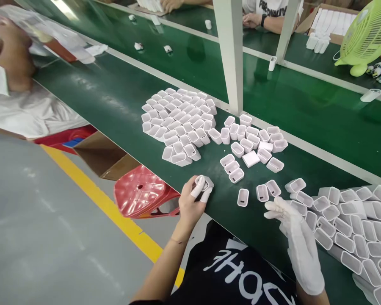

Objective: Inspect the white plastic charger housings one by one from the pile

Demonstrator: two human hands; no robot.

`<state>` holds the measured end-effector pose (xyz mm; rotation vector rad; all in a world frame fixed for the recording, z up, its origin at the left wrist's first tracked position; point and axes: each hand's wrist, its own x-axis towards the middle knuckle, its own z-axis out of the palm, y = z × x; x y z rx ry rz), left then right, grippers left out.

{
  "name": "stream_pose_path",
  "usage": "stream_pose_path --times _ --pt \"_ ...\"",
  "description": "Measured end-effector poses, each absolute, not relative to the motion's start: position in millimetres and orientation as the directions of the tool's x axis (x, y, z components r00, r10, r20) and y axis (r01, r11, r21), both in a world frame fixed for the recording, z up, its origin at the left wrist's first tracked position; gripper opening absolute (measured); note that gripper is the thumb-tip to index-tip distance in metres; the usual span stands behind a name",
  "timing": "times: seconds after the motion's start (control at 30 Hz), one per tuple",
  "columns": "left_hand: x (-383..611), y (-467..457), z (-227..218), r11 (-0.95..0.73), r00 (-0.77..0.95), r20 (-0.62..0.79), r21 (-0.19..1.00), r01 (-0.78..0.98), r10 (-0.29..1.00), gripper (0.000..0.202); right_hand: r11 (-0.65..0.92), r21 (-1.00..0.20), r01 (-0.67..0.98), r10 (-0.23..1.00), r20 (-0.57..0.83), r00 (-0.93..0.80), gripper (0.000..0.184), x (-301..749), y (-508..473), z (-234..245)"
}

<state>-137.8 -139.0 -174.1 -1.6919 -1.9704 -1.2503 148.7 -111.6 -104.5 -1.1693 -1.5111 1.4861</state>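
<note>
Currently working among white open-topped casings, one piece at a time. Left hand (192,200), white covers on two digits, grips one casing (207,182) at the worktop's near edge. Right hand (296,241), white-gloved, stretches fingers forward just beside a pair of upright casings (262,193); narrow gap between thumb and fingers, nothing seen gripped. Contact with the pair: cannot tell.

Step in hand looks like individual handling or checking of the held piece. Next move, as judged: a steady left grip, and a light right pinch that spares the close neighbours.

Green worktop (111,106), glossy. Packed casing cluster (179,114) on the left, looser group (247,140) in the middle, large tilted pile (362,233) on the right. Beyond a pale rail, a green strip (193,55), possibly a conveyor, bears scattered small white pieces.

Room: white post (230,55), lime-green fan (365,36) far right, co-workers' hands opposite, another blurred at left. Below: red plastic stool (139,190), cardboard box (106,154), grey floor (60,220), yellow stripe (114,205).
</note>
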Motion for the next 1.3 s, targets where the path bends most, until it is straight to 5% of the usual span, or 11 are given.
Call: stream_pose_path --times 0.17,0.33,0.47,0.7,0.93,1.03,1.13,1.3 --pt "-136.4 -139.5 -172.3 -0.030 -0.345 0.731 0.447 0.894 0.589 0.035 -0.067 -0.994 0.085 0.937 -0.092 -0.336 0.039 149.3 -112.5 -103.9" --pt "-136.6 -139.8 -176.3 -0.086 -0.241 0.659 0.423 0.902 0.712 0.034 -0.102 -0.990 0.094 0.930 -0.128 -0.345 0.038 152.0 -113.4 -108.0" --pt "-142.3 -141.5 -182.8 -0.039 -0.390 0.668 0.531 0.846 0.634 0.040 -0.114 -0.990 0.085 0.937 -0.135 -0.323 0.038 153.3 -113.9 -110.1" --pt "-149.8 -124.5 -191.8 0.019 -0.454 0.377 0.753 0.658 0.808 0.027 -0.134 -0.985 0.104 0.934 -0.161 -0.320 0.040 152.2 -109.6 -109.0" --pt "-138.6 -104.2 -161.7 0.074 -0.627 0.099 0.967 0.244 0.773 0.051 -0.135 -0.988 0.076 0.960 -0.149 -0.235 0.040 158.6 -113.9 -113.0" --pt "-130.6 -88.3 -123.8 0.084 -0.538 -0.088 0.996 -0.032 0.839 0.056 -0.115 -0.991 0.070 0.961 -0.129 -0.244 0.040 161.6 -112.5 -114.9" --pt "-121.0 -69.5 -84.8 0.253 -0.170 -0.401 0.799 -0.546 0.900 0.036 -0.067 -0.996 0.061 0.952 -0.082 -0.295 0.041 164.9 -109.4 -119.1" --pt "-107.1 -47.7 -51.5 0.438 0.059 -0.506 0.678 -0.590 0.861 0.022 -0.068 -0.995 0.071 0.945 -0.087 -0.315 0.042 168.9 -110.2 -123.1"
